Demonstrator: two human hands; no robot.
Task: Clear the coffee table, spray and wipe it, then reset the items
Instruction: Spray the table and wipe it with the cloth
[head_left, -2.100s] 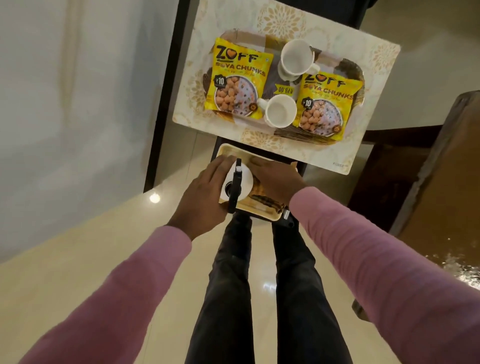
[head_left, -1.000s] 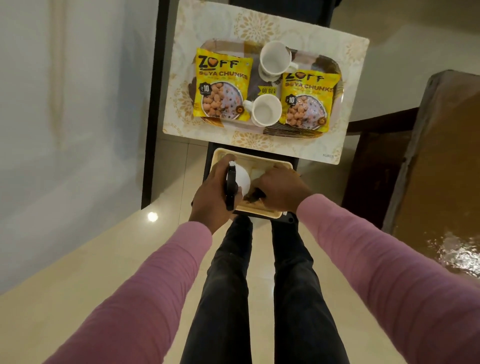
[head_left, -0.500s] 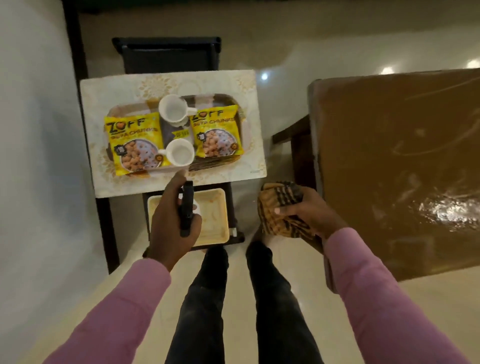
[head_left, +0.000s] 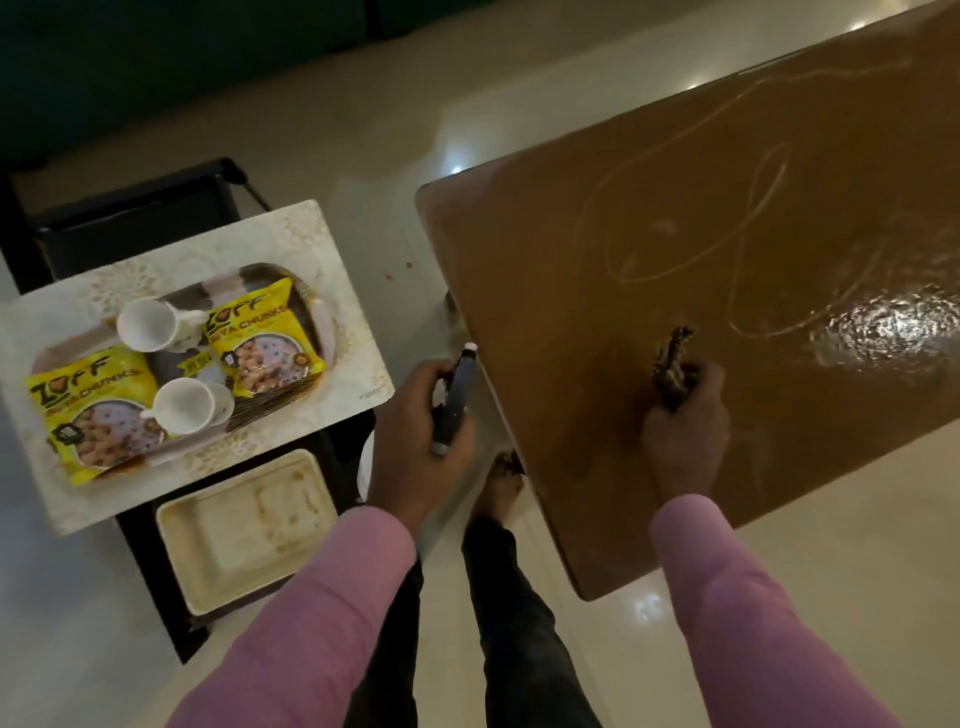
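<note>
**Table** (head_left: 701, 249): brown top, bare apart from the right hand and what it holds. Pale looping streaks (head_left: 753, 171) and a glaring patch (head_left: 893, 322) are noted on the far part. Whether the patch is wet cannot be told.

**Left hand** (head_left: 415, 447): curled round a spray bottle (head_left: 457, 395), which is held just off the table's left edge with the dark head uppermost. Whether the trigger is being squeezed cannot be told.

**Right hand** (head_left: 683, 431): closed in a fist round a bunched brown cloth (head_left: 672, 364), low over the near-left part of the top. Contact with the surface cannot be confirmed.

**Cleared items:** a far cup (head_left: 148, 325), a near cup (head_left: 184, 413), a left packet (head_left: 93, 410) and a right packet (head_left: 265, 338) are kept on a serving tray (head_left: 324, 317). The tray is set on a patterned mat (head_left: 353, 280) atop a black stand (head_left: 150, 208), well apart from the table. A stained cream tray (head_left: 244, 525) is lodged on the stand's lower shelf.

**Step in hand:** clearing is judged complete. The spray-and-wipe step is judged to be opening, with both tools presented to the top.

**Next move:** the nozzle is to be aimed over the top and triggered. The cloth is then to be opened out, pressed flat and drawn across the whole surface, streaks included. Resetting of the cups and packets is to be left until the wipe is finished.
</note>
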